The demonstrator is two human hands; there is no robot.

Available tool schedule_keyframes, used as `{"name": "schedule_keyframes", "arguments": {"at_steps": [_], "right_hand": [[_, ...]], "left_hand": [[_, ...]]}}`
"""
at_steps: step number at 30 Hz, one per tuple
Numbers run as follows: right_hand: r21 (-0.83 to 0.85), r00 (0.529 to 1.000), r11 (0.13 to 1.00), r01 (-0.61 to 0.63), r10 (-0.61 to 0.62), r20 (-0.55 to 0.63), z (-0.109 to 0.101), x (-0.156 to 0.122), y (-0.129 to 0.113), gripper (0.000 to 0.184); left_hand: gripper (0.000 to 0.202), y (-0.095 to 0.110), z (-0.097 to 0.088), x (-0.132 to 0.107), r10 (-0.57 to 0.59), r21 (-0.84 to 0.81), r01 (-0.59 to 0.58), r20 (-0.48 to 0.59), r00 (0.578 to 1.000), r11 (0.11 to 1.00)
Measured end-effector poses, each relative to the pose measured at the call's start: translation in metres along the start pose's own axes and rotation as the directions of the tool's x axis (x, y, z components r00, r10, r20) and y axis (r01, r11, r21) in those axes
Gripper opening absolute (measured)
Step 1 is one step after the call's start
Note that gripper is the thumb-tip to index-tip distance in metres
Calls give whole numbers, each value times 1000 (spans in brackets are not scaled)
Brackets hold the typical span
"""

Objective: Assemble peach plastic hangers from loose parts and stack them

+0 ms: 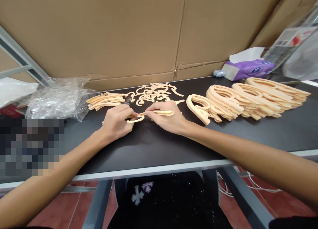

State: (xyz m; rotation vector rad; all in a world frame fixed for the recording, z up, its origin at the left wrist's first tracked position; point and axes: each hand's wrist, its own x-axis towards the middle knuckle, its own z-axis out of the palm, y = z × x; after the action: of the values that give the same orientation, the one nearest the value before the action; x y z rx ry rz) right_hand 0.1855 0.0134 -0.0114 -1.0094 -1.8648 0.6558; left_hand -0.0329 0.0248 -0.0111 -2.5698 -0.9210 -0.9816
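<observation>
Both hands rest on a black table (154,146) and grip one peach-coloured plastic piece (149,114) between them. My left hand (116,121) pinches its curved left end. My right hand (166,118) pinches the straighter right part, fingers closed round it. Just behind the hands lies a loose tangle of thin peach trimmings (154,91). A small stack of flat peach strips (105,100) sits behind my left hand. To the right runs a long overlapping row of peach loop-shaped parts (243,98).
Crumpled clear plastic wrap (57,98) lies at the table's left. A purple tissue pack (248,68) and a clear bag (295,50) sit at the back right. Brown cardboard (139,30) walls the table's far side. Red floor tiles (273,199) show below.
</observation>
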Motion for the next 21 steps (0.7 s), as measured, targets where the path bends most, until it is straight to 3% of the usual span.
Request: {"name": "schedule_keyframes", "arguments": {"at_steps": [3,7,12,15,18,21], "right_hand": [[227,985,958,-172,164,57,0,3,-2,13],[458,929,809,-368,339,148,-3,9,-7,15],[638,900,643,-424,380,214,-7,12,-6,14],[703,891,563,-435,382,246,-8,12,-3,13],[696,887,571,-434,406,220,-9,12,-4,20],[667,908,655,-356,411,81,-10,15,-6,24]], "left_hand": [[15,2,-3,2,-77,-51,77,-4,997,996],[13,2,-9,7,-213,-155,212,7,977,965],[20,4,-9,14,-404,-385,402,80,911,830],[28,5,-6,16,-446,-441,461,145,883,770],[35,4,-6,17,-435,-422,459,160,886,781],[34,1,-10,17,-452,-372,460,114,885,806]]}}
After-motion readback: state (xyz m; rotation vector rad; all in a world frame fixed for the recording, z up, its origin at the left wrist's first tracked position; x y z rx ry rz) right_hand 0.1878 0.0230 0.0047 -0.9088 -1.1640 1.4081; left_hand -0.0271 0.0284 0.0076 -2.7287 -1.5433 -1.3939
